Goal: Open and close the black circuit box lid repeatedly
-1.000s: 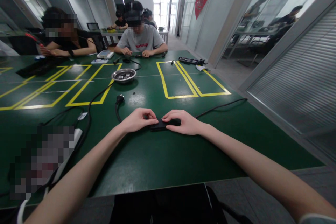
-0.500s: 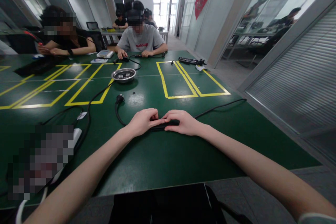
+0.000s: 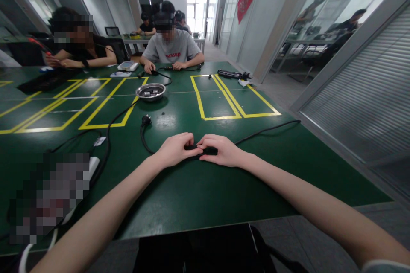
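Note:
A black power cord (image 3: 209, 152) lies bunched between both hands near the table's front, its strands side by side. My left hand (image 3: 175, 150) is closed on the bunch from the left, thumb along the near side. Against its fingertips, my right hand (image 3: 221, 149) grips the same bunch from the right. Beyond the left hand the cord curves up to a black plug (image 3: 146, 120) on the table. Another length of cord (image 3: 269, 129) runs from the right hand to the far right. Fingers hide part of the bunch.
A steel bowl (image 3: 150, 92) with small metal parts stands ahead on the green table (image 3: 166, 213). Yellow tape (image 3: 221, 118) marks rectangles. At left lie a blurred-out object (image 3: 51, 196) and cables. Two people sit across; a black folded stand (image 3: 232, 75) lies at the far edge.
Both hands stay nearly in place, with small finger shifts. The right hand has moved slightly left and down, and the bunched cord between the hands has shifted a little.

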### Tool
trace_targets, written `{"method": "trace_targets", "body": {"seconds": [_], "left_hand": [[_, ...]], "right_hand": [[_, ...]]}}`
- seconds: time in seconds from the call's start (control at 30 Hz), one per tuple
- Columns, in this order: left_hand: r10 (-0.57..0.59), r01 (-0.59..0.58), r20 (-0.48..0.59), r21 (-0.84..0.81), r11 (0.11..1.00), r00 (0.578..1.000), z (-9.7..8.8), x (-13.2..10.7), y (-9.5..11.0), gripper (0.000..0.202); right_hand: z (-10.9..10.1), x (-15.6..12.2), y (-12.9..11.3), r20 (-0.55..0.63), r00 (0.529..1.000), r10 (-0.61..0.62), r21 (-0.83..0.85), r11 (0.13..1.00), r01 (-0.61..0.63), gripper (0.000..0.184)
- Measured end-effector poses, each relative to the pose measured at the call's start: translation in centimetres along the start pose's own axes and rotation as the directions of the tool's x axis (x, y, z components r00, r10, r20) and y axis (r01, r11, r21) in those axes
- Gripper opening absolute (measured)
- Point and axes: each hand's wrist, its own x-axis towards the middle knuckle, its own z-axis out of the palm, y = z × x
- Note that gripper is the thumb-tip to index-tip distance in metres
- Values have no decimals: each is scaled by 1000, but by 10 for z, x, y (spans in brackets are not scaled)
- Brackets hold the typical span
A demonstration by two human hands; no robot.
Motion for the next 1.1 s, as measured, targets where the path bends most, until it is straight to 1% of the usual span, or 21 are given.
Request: {"method": "trace_targets", "body": {"seconds": [0.1, 0.23, 0.3, 0.43, 0.5, 0.57, 0.67, 0.73, 0.83, 0.93, 1.0, 1.1], "left_hand": [[3, -4, 5, 121, 993, 1000, 3, -2, 9, 34], [-29, 24, 15, 276, 961, 999, 6, -3, 17, 36], [-60, 52, 14, 309, 950, 998, 5, -3, 19, 42], [-120, 101, 36, 334, 937, 992, 0, -5, 20, 59], [-143, 118, 47, 345, 931, 989, -2, -4, 21, 62], [-144, 123, 34, 351, 928, 989, -3, -4, 19, 61], [-100, 94, -3, 362, 927, 995, -1, -1, 14, 59], [-45, 48, -17, 375, 926, 999, 1, 0, 8, 60], [69, -46, -43, 390, 920, 997, 4, 1, 1, 62], [187, -131, -93, 424, 896, 978, 7, 1, -3, 63], [246, -167, -124, 450, 878, 961, 9, 2, -5, 64], [297, -196, -158, 460, 866, 942, 9, 2, -7, 63]], "right_hand": [[1, 1, -1, -4, 1000, 17, 1, 1000, -17, 14], [0, 2, -3, -7, 1000, 31, -9, 999, -31, 27], [0, 1, -4, -11, 1000, 20, -30, 999, -20, 28], [1, 1, -6, -34, 998, -46, -111, 993, 42, 23], [1, 1, -6, -49, 996, -78, -152, 986, 70, 25], [-1, 1, -5, -57, 996, -65, -205, 977, 52, 31], [-6, 0, 0, -18, 1000, 6, -311, 950, -12, 41], [-9, -1, 3, 24, 999, 47, -335, 942, -36, 39], [-11, -3, 5, 51, 996, 70, -249, 967, -56, 26], [-11, -3, 3, 39, 996, 80, -150, 986, -73, 24], [-11, -3, -1, 38, 996, 79, -126, 989, -74, 21], [-12, -3, -5, 26, 997, 69, -147, 987, -65, 16]]}}
